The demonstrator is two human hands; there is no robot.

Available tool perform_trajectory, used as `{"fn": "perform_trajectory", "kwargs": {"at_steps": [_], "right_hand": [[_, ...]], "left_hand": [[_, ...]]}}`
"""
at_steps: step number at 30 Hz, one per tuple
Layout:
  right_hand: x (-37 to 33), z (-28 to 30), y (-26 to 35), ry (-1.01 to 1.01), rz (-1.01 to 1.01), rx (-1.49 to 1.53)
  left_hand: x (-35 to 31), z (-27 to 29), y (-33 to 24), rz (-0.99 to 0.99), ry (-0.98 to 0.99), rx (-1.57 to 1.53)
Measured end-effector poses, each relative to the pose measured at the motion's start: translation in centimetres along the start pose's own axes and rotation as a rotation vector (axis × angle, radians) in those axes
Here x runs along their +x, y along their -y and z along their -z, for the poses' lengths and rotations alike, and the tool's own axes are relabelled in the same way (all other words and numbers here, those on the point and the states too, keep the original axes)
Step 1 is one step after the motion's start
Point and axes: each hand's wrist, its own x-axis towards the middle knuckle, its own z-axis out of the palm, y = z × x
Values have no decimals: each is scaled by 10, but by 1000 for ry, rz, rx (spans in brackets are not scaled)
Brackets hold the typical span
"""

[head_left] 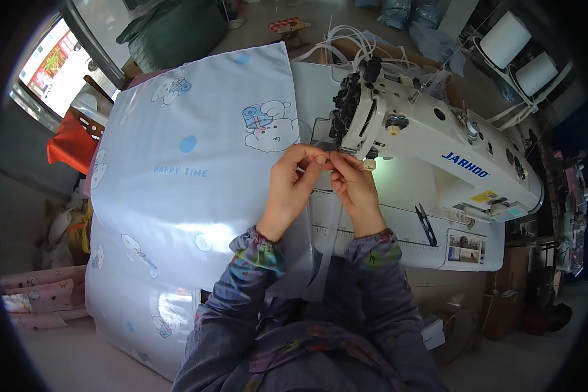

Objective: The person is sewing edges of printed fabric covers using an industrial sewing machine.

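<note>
My left hand [290,188] and my right hand [358,191] meet fingertip to fingertip just in front of the sewing machine [424,124]. Both are closed in a pinch; what lies between the fingers is too small to make out. Below my right hand, a thin whitish strip [332,228] hangs over the front of the machine bed. Pale blue fabric [196,189] with cartoon animal prints spreads out at the left, its right edge next to my left hand. The machine's needle area is partly hidden behind my fingers, and a light glows beside it.
Black-handled thread snips [426,225] lie on the machine bed [398,238], near a small bobbin compartment [465,248]. White thread cones [505,39] stand at the upper right. Loose white tape [346,39] coils behind the machine. A large green bundle [173,36] sits at the back left.
</note>
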Motion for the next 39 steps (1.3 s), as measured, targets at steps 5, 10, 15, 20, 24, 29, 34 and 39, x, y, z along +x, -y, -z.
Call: {"fn": "perform_trajectory", "kwargs": {"at_steps": [5,10,15,20,24,29,34,39], "right_hand": [[6,6,1,-41,-96,178],[-20,31,7,24,-117,283],[-50,44,15,39,73,54],[-61,58,32,-8,157,-11],[-73,65,44,-33,111,-246],[-97,68,59,-103,80,-565],[-110,68,72,-45,14,-761],[-95,60,62,-126,140,-770]], "left_hand": [[-3,-3,7,-2,0,26],[-9,1,10,67,-33,59],[0,-29,12,-529,204,398],[5,-51,14,-464,347,446],[3,-61,11,-530,296,533],[-7,-66,5,-546,475,556],[-6,-51,6,-595,496,496],[26,-20,26,-471,390,696]]}}
